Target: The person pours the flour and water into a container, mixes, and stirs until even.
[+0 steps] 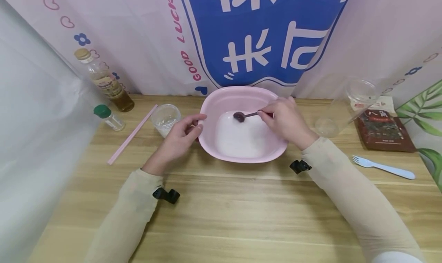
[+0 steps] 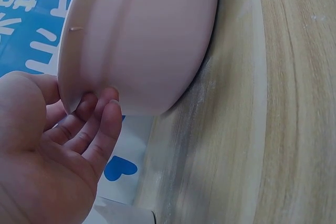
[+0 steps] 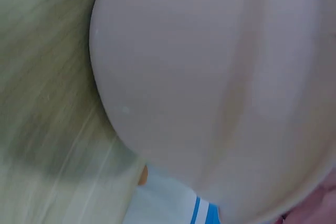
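A wooden table [image 1: 241,201] carries a pink basin [image 1: 221,102]. Left of the basin stand a clear cup [image 1: 165,118], a pink stick [image 1: 132,134], a small green-capped bottle [image 1: 109,117] and an oil bottle [image 1: 105,80]. Right of the basin lie a tipped plastic cup [image 1: 348,106], a dark packet [image 1: 384,130] and a pale blue fork [image 1: 382,167].

My arms are covered to the wrists by long, close-fitting beige sleeves [image 1: 348,190]. My left hand [image 1: 177,140] and right hand [image 1: 286,121] are bare, without rings. A small black clip-like camera mount [image 1: 167,194] sits under each wrist, beside the cuff.
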Demonstrator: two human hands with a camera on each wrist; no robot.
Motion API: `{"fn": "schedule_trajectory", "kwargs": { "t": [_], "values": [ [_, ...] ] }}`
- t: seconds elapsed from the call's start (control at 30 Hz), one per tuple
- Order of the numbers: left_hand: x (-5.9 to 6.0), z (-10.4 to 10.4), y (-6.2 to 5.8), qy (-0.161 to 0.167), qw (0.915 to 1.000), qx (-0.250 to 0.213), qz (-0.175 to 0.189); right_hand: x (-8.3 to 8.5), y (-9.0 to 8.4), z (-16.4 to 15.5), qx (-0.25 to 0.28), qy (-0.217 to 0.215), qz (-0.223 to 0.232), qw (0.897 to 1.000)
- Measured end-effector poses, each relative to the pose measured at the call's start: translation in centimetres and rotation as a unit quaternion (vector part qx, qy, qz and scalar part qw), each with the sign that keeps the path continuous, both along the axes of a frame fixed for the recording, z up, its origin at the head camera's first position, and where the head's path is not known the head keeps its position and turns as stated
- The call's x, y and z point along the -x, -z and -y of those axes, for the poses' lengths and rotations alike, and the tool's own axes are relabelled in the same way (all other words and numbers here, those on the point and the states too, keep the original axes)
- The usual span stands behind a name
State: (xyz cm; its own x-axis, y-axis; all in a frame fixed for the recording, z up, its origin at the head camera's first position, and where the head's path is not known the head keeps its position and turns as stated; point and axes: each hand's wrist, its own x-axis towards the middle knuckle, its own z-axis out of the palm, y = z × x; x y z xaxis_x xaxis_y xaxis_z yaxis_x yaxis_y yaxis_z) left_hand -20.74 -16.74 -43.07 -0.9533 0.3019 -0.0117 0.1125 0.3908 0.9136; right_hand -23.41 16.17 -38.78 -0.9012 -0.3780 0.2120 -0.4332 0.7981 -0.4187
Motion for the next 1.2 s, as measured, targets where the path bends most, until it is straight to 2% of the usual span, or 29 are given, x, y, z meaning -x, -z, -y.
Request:
{"fn": "schedule_trajectory", "kwargs": {
  "t": [0.2,0.37,0.5,0.7,0.77,0.93,1.2],
  "values": [
    [0.1,0.1,0.2,-0.001,1.0,0.004,-0.007,-0.4,-0.3,-1.6,-0.031,0.032,-0.04,0.998],
    [0.1,0.0,0.2,0.002,1.0,0.006,-0.007,-1.4,-0.6,-3.2,0.019,0.046,-0.048,0.998],
    [0.1,0.1,0.2,0.003,1.0,0.004,-0.006,-2.3,-0.7,-3.9,0.059,0.026,-0.045,0.997],
    [-0.1,0.1,0.1,0.001,1.0,-0.001,-0.002,-3.3,-0.3,-3.8,0.049,-0.027,-0.005,0.998],
    [-0.1,0.1,0.1,0.0,1.0,0.0,-0.002,-3.2,-0.1,-3.4,0.043,-0.027,-0.004,0.999],
    [-0.1,0.1,0.1,0.002,1.0,0.004,-0.005,-2.6,0.3,-2.6,0.042,0.015,-0.018,0.999],
    [0.1,0.0,0.0,0.003,0.9999,0.006,-0.01,-1.5,0.8,-2.8,0.072,0.049,-0.073,0.993]
  ]
}}
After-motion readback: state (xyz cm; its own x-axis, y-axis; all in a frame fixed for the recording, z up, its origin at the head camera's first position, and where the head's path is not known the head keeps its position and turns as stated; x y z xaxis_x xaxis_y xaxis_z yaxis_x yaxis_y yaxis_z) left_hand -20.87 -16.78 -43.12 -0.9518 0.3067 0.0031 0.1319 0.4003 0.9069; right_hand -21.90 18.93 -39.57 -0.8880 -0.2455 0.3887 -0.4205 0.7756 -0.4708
